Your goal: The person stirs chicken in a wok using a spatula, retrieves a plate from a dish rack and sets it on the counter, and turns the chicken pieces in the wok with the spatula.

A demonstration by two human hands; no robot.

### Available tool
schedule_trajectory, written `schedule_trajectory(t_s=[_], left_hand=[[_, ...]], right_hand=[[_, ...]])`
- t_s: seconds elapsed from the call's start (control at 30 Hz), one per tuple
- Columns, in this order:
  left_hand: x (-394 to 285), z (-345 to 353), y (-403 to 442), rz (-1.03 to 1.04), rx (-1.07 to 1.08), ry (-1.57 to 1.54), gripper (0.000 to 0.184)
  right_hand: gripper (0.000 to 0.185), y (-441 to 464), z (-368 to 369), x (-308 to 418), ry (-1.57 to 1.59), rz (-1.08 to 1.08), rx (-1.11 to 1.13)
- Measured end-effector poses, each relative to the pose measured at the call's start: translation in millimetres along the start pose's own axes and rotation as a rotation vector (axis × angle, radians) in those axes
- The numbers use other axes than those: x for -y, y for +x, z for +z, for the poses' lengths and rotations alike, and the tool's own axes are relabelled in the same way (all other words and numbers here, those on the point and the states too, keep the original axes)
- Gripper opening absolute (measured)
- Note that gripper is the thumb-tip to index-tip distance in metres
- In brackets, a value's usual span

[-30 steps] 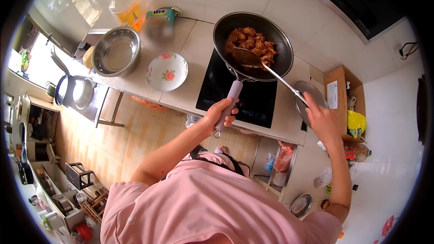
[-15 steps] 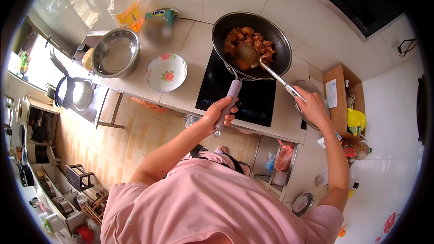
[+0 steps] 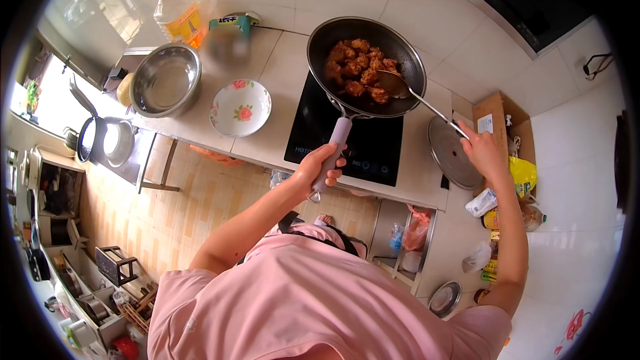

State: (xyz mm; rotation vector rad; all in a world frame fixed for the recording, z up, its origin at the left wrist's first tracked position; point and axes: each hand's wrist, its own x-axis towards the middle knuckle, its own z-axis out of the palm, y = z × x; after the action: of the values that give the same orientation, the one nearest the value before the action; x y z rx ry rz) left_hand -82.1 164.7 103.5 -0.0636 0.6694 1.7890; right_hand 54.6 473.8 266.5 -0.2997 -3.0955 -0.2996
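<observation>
A dark wok (image 3: 407, 47) holds browned, saucy chunks of food (image 3: 360, 63) and is over the black induction cooktop (image 3: 310, 127). My left hand (image 3: 319, 165) is wrapped round the wok's pale purple handle (image 3: 340, 135). In my right hand (image 3: 481, 150) is the upper end of a long metal ladle (image 3: 430, 105). The ladle's bowl rests inside the wok at the right side, touching or close to the chunks. Behind my right hand a round lid (image 3: 453, 153) lies on the counter.
Left of the cooktop are a floral plate (image 3: 223, 115) and a steel basin (image 3: 190, 97). Behind them are an oil bottle (image 3: 180, 17) and a green packet (image 3: 237, 21). At right are a cardboard box (image 3: 490, 107) and a yellow bag (image 3: 522, 175). Below, a drawer (image 3: 387, 227) is open.
My right hand has moved right and slightly down, drawing the ladle's bowl from the middle of the chunks to the wok's right side. My left hand keeps its hold on the handle.
</observation>
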Motion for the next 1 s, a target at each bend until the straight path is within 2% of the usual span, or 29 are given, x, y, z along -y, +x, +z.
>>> schedule_trajectory(t_s=[0.03, 0.13, 0.17, 0.27, 0.3, 0.4, 0.53, 0.63, 0.7, 0.93, 1.0], left_hand=[[0.1, -0.2, 0.1, -0.001, -0.002, 0.003, 0.039], [-0.4, -1.8, 0.8, -0.006, 0.015, 0.000, 0.039], [-0.3, -1.5, 0.5, -0.007, 0.014, -0.001, 0.039], [-1.4, -1.0, 0.2, -0.007, 0.016, -0.001, 0.039], [-1.3, -1.2, 0.3, -0.006, 0.019, -0.003, 0.039], [0.5, -3.0, 1.6, -0.012, 0.026, -0.021, 0.039], [-1.6, -1.0, 0.1, -0.010, 0.011, -0.020, 0.039], [-1.7, -5.5, 2.1, 0.000, 0.054, -0.045, 0.030], [-1.5, -3.5, 1.5, -0.003, 0.033, -0.034, 0.036], [-3.9, 1.2, -2.3, -0.005, 0.008, -0.011, 0.039], [-4.5, 1.9, -2.8, -0.003, 0.002, -0.005, 0.039]], right_hand=[[0.036, 1.8, 2.7, -5.2, 0.062, -0.047, -0.016], [0.030, 14.1, 7.3, 2.4, 0.713, 0.219, 0.346], [0.030, 15.8, 2.9, 11.1, 0.802, 0.339, 0.419], [0.030, 21.1, 12.1, 11.5, 1.105, 0.424, 0.582], [0.030, 21.7, 17.9, 7.6, 1.191, 0.391, 0.605], [0.032, 24.1, 23.0, 8.9, 1.361, 0.488, 0.708], [0.033, 17.0, 21.4, 14.7, 1.411, 0.519, 0.679], [0.034, 9.8, 22.3, 5.2, 1.497, 0.545, 0.664], [0.034, 6.9, 23.1, 2.5, 1.518, 0.568, 0.616], [0.036, 4.3, -0.6, 14.5, 1.246, 0.449, 0.383], [0.037, 5.3, -1.6, 19.4, 1.008, 0.398, 0.303]])
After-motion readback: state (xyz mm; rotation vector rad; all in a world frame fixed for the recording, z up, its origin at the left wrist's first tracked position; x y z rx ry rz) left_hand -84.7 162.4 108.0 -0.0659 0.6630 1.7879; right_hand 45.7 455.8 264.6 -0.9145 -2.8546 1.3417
